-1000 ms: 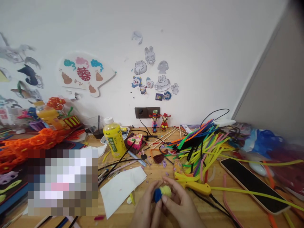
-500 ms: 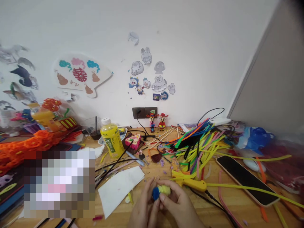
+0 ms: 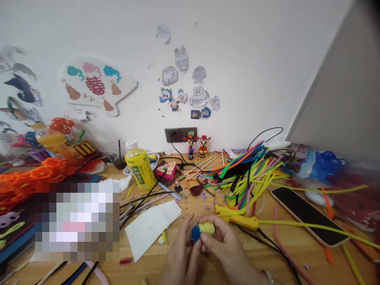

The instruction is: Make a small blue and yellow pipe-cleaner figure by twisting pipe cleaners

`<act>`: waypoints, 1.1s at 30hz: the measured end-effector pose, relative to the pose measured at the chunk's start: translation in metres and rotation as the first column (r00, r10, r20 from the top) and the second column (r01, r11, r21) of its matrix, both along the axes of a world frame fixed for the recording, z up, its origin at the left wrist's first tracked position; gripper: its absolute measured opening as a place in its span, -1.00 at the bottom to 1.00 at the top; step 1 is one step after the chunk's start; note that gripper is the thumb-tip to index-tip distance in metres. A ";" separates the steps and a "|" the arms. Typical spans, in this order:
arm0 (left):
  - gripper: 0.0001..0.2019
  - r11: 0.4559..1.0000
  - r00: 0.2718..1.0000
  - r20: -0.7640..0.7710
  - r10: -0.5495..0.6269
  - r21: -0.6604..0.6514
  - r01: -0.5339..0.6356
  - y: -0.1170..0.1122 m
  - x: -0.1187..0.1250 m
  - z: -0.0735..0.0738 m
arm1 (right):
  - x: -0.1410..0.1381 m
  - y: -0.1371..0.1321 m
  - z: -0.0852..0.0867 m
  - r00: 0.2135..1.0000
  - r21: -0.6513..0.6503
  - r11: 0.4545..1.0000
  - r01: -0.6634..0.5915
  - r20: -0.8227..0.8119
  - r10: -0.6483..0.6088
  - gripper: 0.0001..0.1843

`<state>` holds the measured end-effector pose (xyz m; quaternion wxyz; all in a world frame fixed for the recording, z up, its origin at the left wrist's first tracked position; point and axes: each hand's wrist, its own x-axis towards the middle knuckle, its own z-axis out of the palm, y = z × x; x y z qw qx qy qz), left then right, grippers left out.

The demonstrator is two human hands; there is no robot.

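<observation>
A small fuzzy piece of coiled pipe cleaner (image 3: 206, 228), blue at its left end and pale yellow at its right, is held low in the middle of the view. My left hand (image 3: 184, 249) closes on the blue end, its fingertips pressed to the side and underneath. Around the yellow part curl the fingers of my right hand (image 3: 224, 243), with the thumb on the near side. Part of the piece is covered by fingers. Just behind the right hand lies a yellow glue gun (image 3: 242, 221) with a black cord.
White paper (image 3: 151, 225) lies left of my hands, with a yellow drink bottle (image 3: 141, 166) behind it. Loose pipe cleaners (image 3: 252, 178) are heaped at the back right, near a phone (image 3: 308, 215). Two small figures (image 3: 203, 146) stand by the wall. A blurred patch covers the left.
The view has tilted down slightly, so the wall and table things sit higher. Both hands keep hold of the blue and yellow piece, which looks barely turned.
</observation>
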<state>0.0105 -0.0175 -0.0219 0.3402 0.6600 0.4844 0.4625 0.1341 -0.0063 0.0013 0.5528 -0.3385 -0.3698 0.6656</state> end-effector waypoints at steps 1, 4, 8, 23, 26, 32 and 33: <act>-0.57 1.000 1.000 0.001 -0.003 -0.006 0.003 0.000 0.000 0.001 | 0.000 0.000 0.000 1.000 0.009 1.000 -0.006 -0.002 0.006 -0.66; -0.58 1.000 1.000 0.014 -0.014 -0.011 0.014 -0.002 0.002 0.006 | 0.000 0.000 -0.001 1.000 0.032 0.999 -0.014 -0.014 0.014 -0.69; -0.59 1.000 1.000 0.030 -0.010 0.002 0.010 -0.002 0.002 0.008 | 0.000 -0.001 -0.003 0.998 0.012 0.999 -0.036 -0.042 0.036 -0.69; -0.59 1.000 1.000 -0.003 -0.024 0.005 0.024 -0.001 0.001 0.005 | 0.001 -0.002 -0.003 0.998 -0.005 1.000 -0.013 -0.057 0.013 -0.75; -0.60 1.000 1.000 -0.004 -0.018 0.025 0.018 0.000 0.002 0.003 | 0.001 -0.002 -0.002 0.996 -0.025 1.000 -0.015 -0.083 0.013 -0.74; -0.63 0.999 1.000 0.012 -0.007 0.037 0.006 0.000 0.002 0.006 | 0.000 -0.002 0.001 0.995 -0.034 0.999 -0.010 -0.096 0.007 -0.76; -0.63 1.000 1.000 0.002 -0.014 0.019 0.014 0.000 0.001 0.008 | 0.000 -0.002 0.002 0.995 -0.034 0.999 -0.006 -0.100 0.003 -0.77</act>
